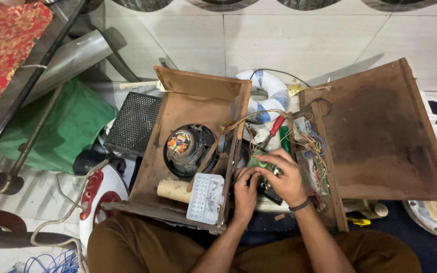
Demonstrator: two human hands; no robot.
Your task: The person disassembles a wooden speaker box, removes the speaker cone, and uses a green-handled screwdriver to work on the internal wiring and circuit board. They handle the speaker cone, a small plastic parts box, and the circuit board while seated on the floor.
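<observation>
Round colourful label (179, 142) in orange, blue and white on the back of the speaker magnet, centre of frame, at ten o'clock from the hands, printing too small to make out, no packages, signs or screens seen

Both hands, left (245, 192) and right (282, 178), on a green circuit board (259, 163) beside an opened wooden speaker box (188, 146).

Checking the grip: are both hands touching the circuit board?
Touching. The head view shows the left hand and right hand with fingers pressed on the circuit board inside the wooden box.
</observation>
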